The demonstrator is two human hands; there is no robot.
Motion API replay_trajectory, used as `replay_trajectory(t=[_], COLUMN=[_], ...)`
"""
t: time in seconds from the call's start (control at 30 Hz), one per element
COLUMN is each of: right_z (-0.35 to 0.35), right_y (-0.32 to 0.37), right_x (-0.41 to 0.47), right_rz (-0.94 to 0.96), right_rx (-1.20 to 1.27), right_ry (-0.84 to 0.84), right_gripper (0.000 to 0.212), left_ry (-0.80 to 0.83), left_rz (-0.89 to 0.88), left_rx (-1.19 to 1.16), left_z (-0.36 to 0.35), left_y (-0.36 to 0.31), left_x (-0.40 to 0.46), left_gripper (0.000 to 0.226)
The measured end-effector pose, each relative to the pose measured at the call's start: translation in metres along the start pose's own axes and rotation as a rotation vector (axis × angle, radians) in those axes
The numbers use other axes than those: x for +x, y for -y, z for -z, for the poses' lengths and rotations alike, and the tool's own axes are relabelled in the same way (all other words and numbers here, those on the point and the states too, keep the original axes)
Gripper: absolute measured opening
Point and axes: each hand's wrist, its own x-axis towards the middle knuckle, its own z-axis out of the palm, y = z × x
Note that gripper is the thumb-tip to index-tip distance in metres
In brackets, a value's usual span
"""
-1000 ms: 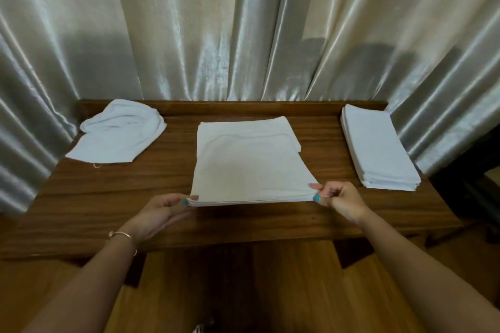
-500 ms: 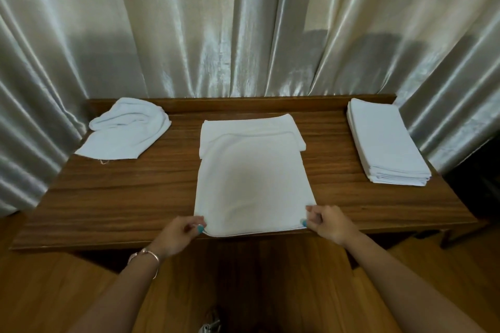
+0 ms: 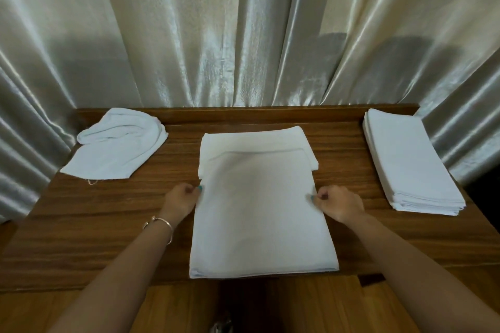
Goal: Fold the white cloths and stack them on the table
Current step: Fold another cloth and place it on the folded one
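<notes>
A person's left hand (image 3: 181,199) and right hand (image 3: 336,201), both curled nearly closed, pinch the left and right side edges of a white cloth (image 3: 259,213) lying flat at the middle of a wooden table (image 3: 108,213), thumb and fingers pressed together on the fabric at about its mid-length. The cloth runs between the two hands, its near edge level with the table's near edge and its far end lying over a second folded layer; whether that layer is the same piece cannot be told. One loose, crumpled cloth (image 3: 116,143) sits at the far left, well apart from the left hand. One neat stack of folded cloths (image 3: 408,162) stands at the far right. A bracelet (image 3: 162,224) circles the left wrist; pale shiny curtains (image 3: 243,30) hang behind
</notes>
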Motion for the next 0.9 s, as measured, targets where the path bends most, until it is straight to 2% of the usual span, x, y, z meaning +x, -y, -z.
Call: replay_trajectory(t=[0.07, 0.13, 0.27, 0.37, 0.43, 0.6, 0.7, 0.8, 0.9], right_z=[0.0, -0.002, -0.004, -0.008, -0.01, -0.011, -0.008, -0.006, -0.004], right_y=[0.01, 0.019, 0.035, 0.044, 0.048, 0.05, 0.05, 0.047, 0.044], right_x=[0.024, 0.05, 0.092, 0.112, 0.12, 0.131, 0.136, 0.141, 0.145], right_rz=[-0.023, -0.039, -0.084, -0.132, -0.178, -0.237, -0.292, -0.311, -0.301], right_rx=[0.018, 0.11, 0.315, 0.405, 0.45, 0.513, 0.671, 0.725, 0.686], right_ry=[-0.064, -0.133, -0.161, -0.155, -0.175, -0.181, -0.191, -0.128, -0.089], right_gripper=[0.019, 0.02, 0.054, 0.065, 0.068, 0.072, 0.069, 0.045, 0.025], left_ry=[0.024, 0.079, 0.254, 0.458, 0.478, 0.497, 0.412, 0.17, 0.026], left_rz=[0.087, 0.11, 0.248, 0.371, 0.326, 0.226, 0.153, -0.017, -0.15], left_rx=[-0.167, -0.27, -0.434, -0.556, -0.699, -0.809, -0.641, -0.385, -0.232], left_z=[-0.009, -0.019, -0.026, -0.018, -0.013, -0.005, -0.011, -0.019, -0.022], left_y=[-0.012, -0.021, -0.031, -0.033, -0.035, -0.043, -0.044, -0.045, -0.041], left_x=[0.013, 0.026, 0.047, 0.059, 0.066, 0.086, 0.095, 0.098, 0.105], left_gripper=[0.046, 0.044, 0.031, 0.066, 0.072, 0.057, 0.036, 0.012, 0.013])
